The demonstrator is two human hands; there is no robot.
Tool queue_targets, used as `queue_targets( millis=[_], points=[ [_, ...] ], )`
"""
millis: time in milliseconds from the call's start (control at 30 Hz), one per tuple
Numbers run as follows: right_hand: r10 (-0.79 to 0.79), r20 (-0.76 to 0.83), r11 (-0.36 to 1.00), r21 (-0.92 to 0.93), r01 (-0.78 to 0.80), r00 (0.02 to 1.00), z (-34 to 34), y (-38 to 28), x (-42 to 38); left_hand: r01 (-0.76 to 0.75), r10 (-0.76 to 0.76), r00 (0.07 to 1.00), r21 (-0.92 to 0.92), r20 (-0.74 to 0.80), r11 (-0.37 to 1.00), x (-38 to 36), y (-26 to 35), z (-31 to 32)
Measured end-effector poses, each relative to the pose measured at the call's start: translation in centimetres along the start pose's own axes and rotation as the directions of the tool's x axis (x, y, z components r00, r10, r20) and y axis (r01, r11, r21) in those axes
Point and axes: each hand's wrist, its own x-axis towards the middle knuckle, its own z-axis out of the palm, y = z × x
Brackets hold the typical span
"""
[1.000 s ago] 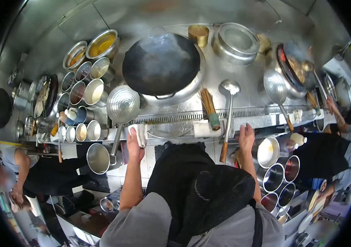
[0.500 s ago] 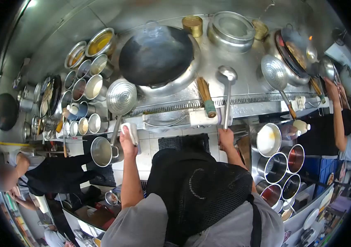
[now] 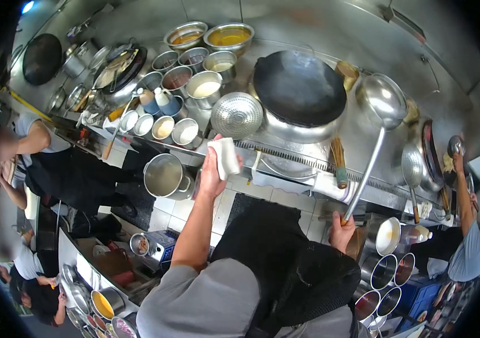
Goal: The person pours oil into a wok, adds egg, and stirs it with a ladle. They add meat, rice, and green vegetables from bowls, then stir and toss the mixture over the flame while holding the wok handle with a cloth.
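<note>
A folded white cloth (image 3: 227, 158) is gripped in my left hand (image 3: 210, 177), in front of the stove edge. Just beyond it is a round perforated strainer (image 3: 236, 115), its handle hidden behind the hand and cloth. My right hand (image 3: 341, 232) is closed around the end of a long-handled ladle (image 3: 383, 97). The ladle's bowl hangs raised above the stove, right of a black wok (image 3: 299, 87). A little haze shows over the wok, and no food is visible in it. Between the wok and my right hand lies a bamboo brush (image 3: 338, 163) with a green-wrapped handle.
Metal pots of sauces and seasonings (image 3: 204, 89) crowd the stove's left. A large pot (image 3: 165, 176) stands below my left hand. More pots (image 3: 379, 270) are at my right. A co-worker (image 3: 468, 248) works at far right; other people stand at left.
The view has turned left. My right hand has lifted the ladle, its bowl now larger and nearer the camera. My left hand still holds the cloth, now turned more face-on.
</note>
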Motion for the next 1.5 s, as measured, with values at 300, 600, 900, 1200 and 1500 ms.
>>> queue_targets(
  millis=[300,600,900,1200,1500],
  points=[
    [-0.068,0.611,0.807,-0.431,0.403,0.789,15.1,-13.0,-3.8,-0.251,0.258,0.949,-0.064,0.18,0.966,-1.0,4.1,6.0],
    [-0.311,0.757,0.68,-0.246,0.691,0.575,20.1,-14.6,-8.4,-0.345,0.354,0.935,-0.14,0.038,0.928,-2.1,9.4,6.0],
    [0.195,0.902,0.884,-0.332,0.33,0.385,14.0,-12.4,-7.9,-0.139,0.254,0.909,-0.334,0.329,0.932,-1.3,13.2,3.7],
    [-0.16,0.841,0.806,-0.191,0.561,0.516,16.7,-15.9,-5.4,-0.408,0.406,0.913,0.043,0.036,0.912,-1.6,11.8,9.7],
    [-0.345,0.722,0.835,-0.056,0.548,0.6,17.3,-14.4,-3.2,-0.491,0.392,0.867,0.4,0.306,0.774,-3.6,4.6,8.0]
  ],
)
